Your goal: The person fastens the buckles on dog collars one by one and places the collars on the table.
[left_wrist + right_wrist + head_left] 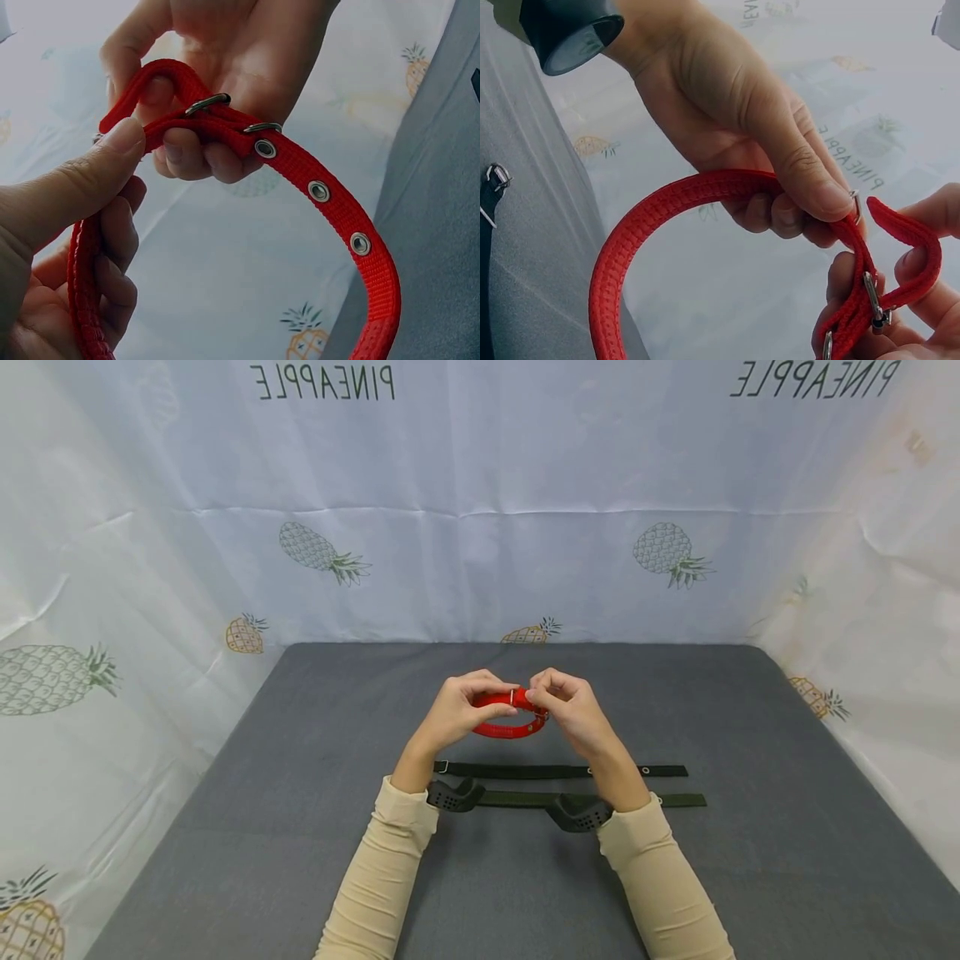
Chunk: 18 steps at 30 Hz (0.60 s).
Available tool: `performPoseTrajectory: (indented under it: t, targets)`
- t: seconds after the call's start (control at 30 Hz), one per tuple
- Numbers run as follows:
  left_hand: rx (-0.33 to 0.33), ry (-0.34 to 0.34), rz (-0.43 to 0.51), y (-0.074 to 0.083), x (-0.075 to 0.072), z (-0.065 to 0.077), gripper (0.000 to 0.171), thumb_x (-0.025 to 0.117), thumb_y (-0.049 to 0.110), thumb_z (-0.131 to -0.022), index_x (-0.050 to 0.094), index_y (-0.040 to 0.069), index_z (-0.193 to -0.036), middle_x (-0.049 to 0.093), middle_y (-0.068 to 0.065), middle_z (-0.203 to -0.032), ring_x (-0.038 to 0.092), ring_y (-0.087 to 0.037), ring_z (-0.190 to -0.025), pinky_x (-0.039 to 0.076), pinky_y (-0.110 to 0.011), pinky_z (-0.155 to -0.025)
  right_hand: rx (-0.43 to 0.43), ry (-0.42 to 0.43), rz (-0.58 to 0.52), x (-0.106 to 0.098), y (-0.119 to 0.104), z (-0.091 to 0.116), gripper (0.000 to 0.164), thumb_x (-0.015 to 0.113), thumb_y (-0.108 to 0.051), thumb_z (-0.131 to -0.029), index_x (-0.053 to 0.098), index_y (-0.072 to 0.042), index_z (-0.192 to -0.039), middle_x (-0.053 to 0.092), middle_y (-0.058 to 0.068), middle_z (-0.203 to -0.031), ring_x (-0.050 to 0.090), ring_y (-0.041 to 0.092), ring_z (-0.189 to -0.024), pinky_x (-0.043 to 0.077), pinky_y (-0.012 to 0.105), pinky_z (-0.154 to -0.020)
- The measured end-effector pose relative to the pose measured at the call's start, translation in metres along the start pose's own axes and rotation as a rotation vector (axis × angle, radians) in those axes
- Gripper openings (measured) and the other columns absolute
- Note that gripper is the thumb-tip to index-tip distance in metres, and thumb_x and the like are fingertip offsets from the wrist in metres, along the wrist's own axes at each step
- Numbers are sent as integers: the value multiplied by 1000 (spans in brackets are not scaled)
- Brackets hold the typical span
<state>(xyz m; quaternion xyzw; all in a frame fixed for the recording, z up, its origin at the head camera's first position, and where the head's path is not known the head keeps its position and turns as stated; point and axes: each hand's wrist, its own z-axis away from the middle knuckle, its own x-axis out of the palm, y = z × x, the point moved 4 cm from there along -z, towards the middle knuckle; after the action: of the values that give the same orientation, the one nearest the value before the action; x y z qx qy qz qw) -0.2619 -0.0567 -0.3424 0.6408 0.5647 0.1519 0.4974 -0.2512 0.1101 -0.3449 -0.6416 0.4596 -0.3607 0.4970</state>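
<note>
A red collar (508, 732) bent into a ring is held above the table between both hands. My left hand (459, 703) pinches its band between thumb and fingers, beside the strap's tip. At the buckle end, my right hand (572, 708) grips the band from below. The strap's free end (174, 69) bows up in a loop by the metal buckle (208, 103), with a right finger inside that bend. A metal loop (262, 127) crosses the band beside the buckle. Several metal eyelets (319, 191) line the strap. Fingers hide part of the buckle.
A black collar (525, 772) and a dark green one (517, 799) lie stretched out across the grey table (300, 868), below the hands and partly hidden by the wrists. A pineapple-print curtain (465, 568) surrounds the table's back and sides.
</note>
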Motion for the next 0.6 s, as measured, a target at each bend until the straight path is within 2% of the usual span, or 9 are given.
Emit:
performPoseTrajectory:
  t: [0.2,0.33,0.47,0.6]
  targets:
    - [-4,-9,-8,1,1,1,32,75,-2,-79,70,-6,-110,67,-21,-98,61,-6,-82,55,-21,-72,9,5,20,0,0,1,31,54,0,-92,53,-19,-68,49,-6,-84,49,12,-82,48,23,-74]
    - [-5,-12,-16,1,2,1,31,74,-3,-78,70,-6,-109,66,-21,-98,61,-8,-83,56,-21,-72,23,12,25,0,1,0,30,56,0,-92,52,-17,-69,48,-5,-81,48,10,-74,44,22,-69]
    - [-12,-23,-13,1,2,1,31,74,-3,-79,70,-6,-110,66,-20,-99,63,-8,-84,56,-21,-74,50,6,31,1,2,0,22,58,-2,-92,50,-14,-75,49,-6,-77,45,10,-66,40,24,-64]
    - [-37,-50,-4,1,3,1,29,73,0,-81,70,-5,-110,67,-20,-102,64,-3,-84,56,-21,-75,106,-17,31,-1,6,-1,14,60,-6,-93,51,-14,-85,54,-8,-79,52,7,-67,45,23,-67]
